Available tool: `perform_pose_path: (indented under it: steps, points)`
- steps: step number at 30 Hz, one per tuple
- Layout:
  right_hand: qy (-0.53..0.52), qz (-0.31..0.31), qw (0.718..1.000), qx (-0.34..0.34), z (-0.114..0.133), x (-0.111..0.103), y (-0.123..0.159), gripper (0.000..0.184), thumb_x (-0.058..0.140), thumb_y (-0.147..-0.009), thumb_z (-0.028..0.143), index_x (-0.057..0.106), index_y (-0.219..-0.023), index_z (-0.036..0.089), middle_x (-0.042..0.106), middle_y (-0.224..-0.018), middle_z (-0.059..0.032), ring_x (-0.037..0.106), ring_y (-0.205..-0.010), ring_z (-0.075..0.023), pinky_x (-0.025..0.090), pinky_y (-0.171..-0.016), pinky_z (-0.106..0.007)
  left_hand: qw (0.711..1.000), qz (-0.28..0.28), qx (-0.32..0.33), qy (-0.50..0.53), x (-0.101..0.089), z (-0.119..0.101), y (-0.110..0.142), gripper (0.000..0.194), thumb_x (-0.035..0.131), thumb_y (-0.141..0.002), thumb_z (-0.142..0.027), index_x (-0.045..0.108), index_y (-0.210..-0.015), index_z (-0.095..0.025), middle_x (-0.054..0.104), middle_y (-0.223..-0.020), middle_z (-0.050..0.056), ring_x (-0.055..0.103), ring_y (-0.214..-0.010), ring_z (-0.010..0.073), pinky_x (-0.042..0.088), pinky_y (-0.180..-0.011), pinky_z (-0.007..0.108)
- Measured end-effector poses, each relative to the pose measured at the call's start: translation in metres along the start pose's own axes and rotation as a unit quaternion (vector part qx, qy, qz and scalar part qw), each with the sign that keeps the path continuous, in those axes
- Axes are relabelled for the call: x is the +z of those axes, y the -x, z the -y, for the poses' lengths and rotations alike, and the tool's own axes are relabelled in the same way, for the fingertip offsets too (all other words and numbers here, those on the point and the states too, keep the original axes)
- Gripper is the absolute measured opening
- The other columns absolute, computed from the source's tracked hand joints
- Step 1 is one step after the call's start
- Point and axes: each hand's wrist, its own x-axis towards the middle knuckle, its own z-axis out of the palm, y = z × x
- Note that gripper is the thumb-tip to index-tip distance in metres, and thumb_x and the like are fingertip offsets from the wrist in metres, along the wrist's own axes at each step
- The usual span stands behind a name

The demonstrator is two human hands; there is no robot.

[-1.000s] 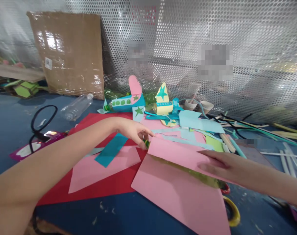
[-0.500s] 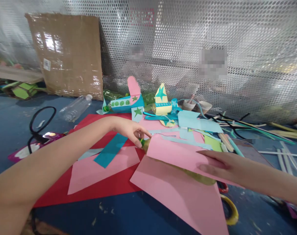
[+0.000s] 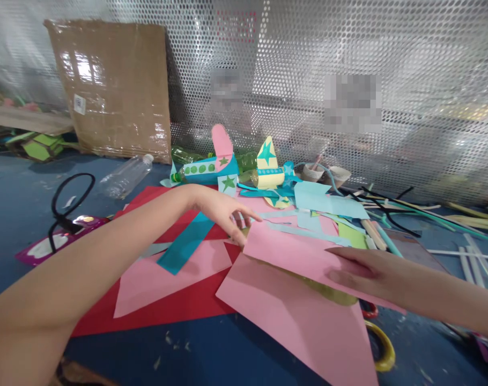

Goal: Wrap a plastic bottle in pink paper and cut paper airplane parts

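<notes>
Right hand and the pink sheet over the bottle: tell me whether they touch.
Touching. The head view shows the right hand resting on the pink sheet, its thumb flat against the paper above the bottle.

There are two decorated bottles (image 3: 201,174), one clear bottle (image 3: 126,176) and one cardboard panel (image 3: 119,86).
</notes>
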Motion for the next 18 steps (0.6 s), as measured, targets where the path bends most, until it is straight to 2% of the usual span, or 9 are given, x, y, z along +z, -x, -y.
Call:
perform_pose_path:
  steps: [2,4,6,9,13,16,18]
  points:
    - [-0.013,0.025,1.0,0.002,0.001,-0.001,0.0,0.058,0.042,-0.081,0.069,0.067,-0.108,0.024,0.075,-0.111,-0.0083,0.068,-0.101,-0.036,0.055,-0.081,-0.042,1.0,-0.017,0.015,-0.001,0.0,-0.01,-0.006,0.087,0.069,-0.073,-0.054,0.037,-0.149,-0.025,0.052,-0.143,0.008,0.052,-0.127,0.0249,0.046,-0.098,0.031]
    - [-0.02,0.018,1.0,0.004,0.0,0.0,-0.001,0.056,0.043,-0.082,0.068,0.067,-0.108,0.024,0.075,-0.11,-0.0085,0.068,-0.1,-0.0363,0.055,-0.082,-0.042,0.999,-0.018,0.026,-0.026,0.002,-0.018,-0.014,0.082,0.066,-0.076,-0.054,0.038,-0.148,-0.025,0.051,-0.145,0.006,0.05,-0.13,0.0248,0.043,-0.102,0.033]
    - [-0.027,0.002,1.0,0.002,0.0,0.002,0.0,0.055,0.045,-0.081,0.067,0.067,-0.108,0.025,0.075,-0.108,-0.0077,0.069,-0.099,-0.0358,0.054,-0.083,-0.042,0.998,0.003,0.02,-0.064,0.003,-0.025,-0.022,0.079,0.068,-0.074,-0.052,0.045,-0.145,-0.026,0.053,-0.145,0.004,0.049,-0.13,0.0265,0.039,-0.106,0.034]
    - [-0.019,-0.01,1.0,0.01,-0.001,0.002,0.002,0.055,0.047,-0.081,0.066,0.066,-0.113,0.026,0.075,-0.109,-0.0072,0.069,-0.1,-0.0354,0.053,-0.085,-0.042,0.996,0.036,0.009,-0.075,0.004,-0.031,-0.028,0.073,0.071,-0.071,-0.055,0.055,-0.136,-0.027,0.057,-0.14,0.002,0.052,-0.127,0.0281,0.04,-0.104,0.033]
    - [0.013,0.029,0.999,0.037,-0.001,-0.007,0.002,0.065,0.052,-0.078,0.071,0.06,-0.126,0.028,0.068,-0.126,-0.0079,0.064,-0.112,-0.0365,0.053,-0.089,-0.045,0.995,0.029,-0.008,-0.097,0.004,-0.037,-0.027,0.08,0.073,-0.066,-0.057,0.053,-0.137,-0.025,0.055,-0.142,0.005,0.052,-0.126,0.0297,0.042,-0.101,0.035]
    - [0.012,0.044,0.999,0.02,0.0,-0.013,-0.003,0.073,0.054,-0.076,0.075,0.055,-0.134,0.031,0.064,-0.133,-0.0063,0.061,-0.117,-0.0361,0.052,-0.092,-0.046,0.992,0.017,-0.025,-0.123,0.004,-0.04,-0.025,0.087,0.073,-0.065,-0.058,0.049,-0.141,-0.024,0.054,-0.143,0.008,0.053,-0.125,0.0301,0.041,-0.102,0.037]
    - [0.016,0.057,0.998,0.009,0.001,-0.014,-0.007,0.076,0.053,-0.076,0.076,0.054,-0.137,0.03,0.063,-0.134,-0.0083,0.06,-0.119,-0.0377,0.052,-0.093,-0.047,0.991,0.01,-0.033,-0.127,0.004,-0.04,-0.025,0.09,0.073,-0.064,-0.061,0.049,-0.142,-0.024,0.054,-0.143,0.008,0.054,-0.123,0.0299,0.041,-0.103,0.037]
